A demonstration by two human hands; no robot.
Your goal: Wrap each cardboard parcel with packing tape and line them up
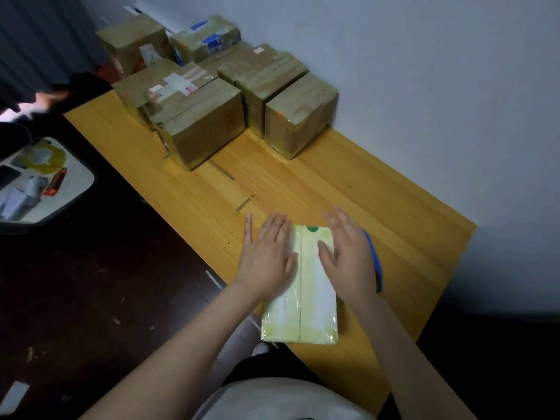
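Hands: the left hand (269, 253) lies flat on the near parcel, fingers straight and slightly apart; the right hand (348, 256), also flat with fingers spread, is over the parcel's right edge and blurred, so whether it is pressing cannot be told. Neither grips anything.
Near parcel: a flat pale parcel (309, 304), whitish with yellow-green borders and a glossy film of tape, lies at the bench's near edge with a seam down its middle and a green mark at its far end. No writing on it is legible.
Bench: a yellow wooden bench (333, 189) runs along a plain wall (424, 86).
Wrapped stock: brown cardboard parcels (206, 122) stand packed together at the bench's far end, touching one another, their tape shining.
Labels: one parcel carries crossed white labels (178, 84) with red print too blurred to read; the front box has a faint red mark on its side, also unreadable; a box at the back shows blue tape strips (209, 37).
Beside the hands: a blue object (374, 256) lies just right of the right hand, partly hidden.
Side seat: a pale seat (75, 189) to the left holds a roll of clear tape (45, 157), an orange cutter (55, 181) and crumpled paper.
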